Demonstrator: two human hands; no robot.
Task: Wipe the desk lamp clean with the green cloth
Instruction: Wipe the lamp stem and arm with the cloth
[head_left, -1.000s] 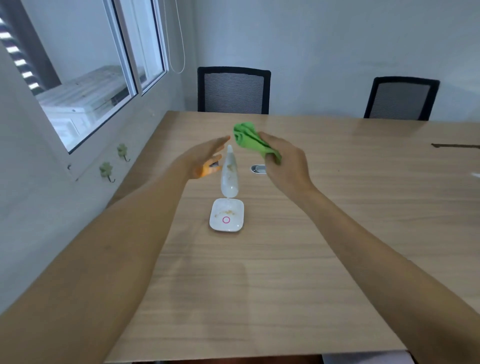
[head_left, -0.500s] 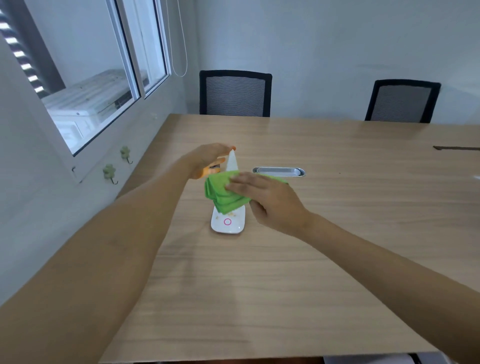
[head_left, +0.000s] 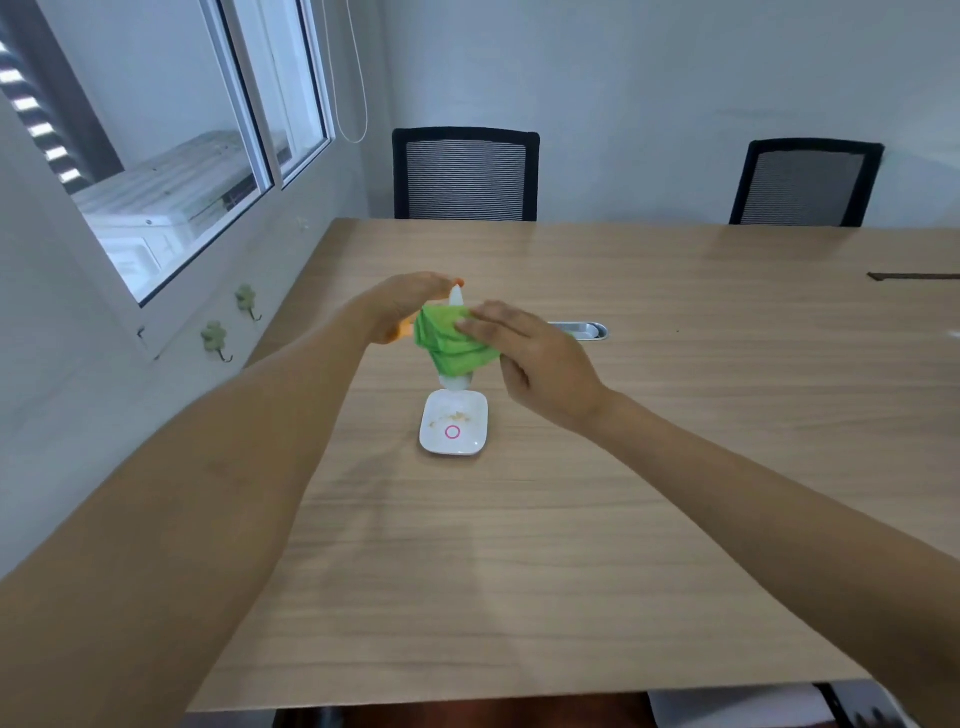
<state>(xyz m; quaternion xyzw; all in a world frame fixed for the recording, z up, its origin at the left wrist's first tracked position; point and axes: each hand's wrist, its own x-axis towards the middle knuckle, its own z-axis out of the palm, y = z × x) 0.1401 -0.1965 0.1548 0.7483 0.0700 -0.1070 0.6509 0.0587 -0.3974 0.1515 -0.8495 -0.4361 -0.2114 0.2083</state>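
Observation:
A small white desk lamp (head_left: 453, 427) stands on the wooden table (head_left: 571, 545). Its square base carries a pink ring and some brownish crumbs. The lamp's upright head is mostly covered by the green cloth (head_left: 451, 343), with only its tip and lower end showing. My right hand (head_left: 530, 358) presses the cloth against the lamp head with flat fingers. My left hand (head_left: 402, 306) holds the lamp's top from the left and behind; an orange part shows under its palm.
Two black mesh chairs (head_left: 465, 174) (head_left: 805, 182) stand at the table's far side. A metal cable grommet (head_left: 584, 329) is set in the tabletop right of the lamp. A window and wall hooks (head_left: 215, 340) line the left wall.
My right hand brought the cloth down from above the lamp onto the lamp head, then slid it up, so the base now shows. My left hand has closed on the lamp's top.

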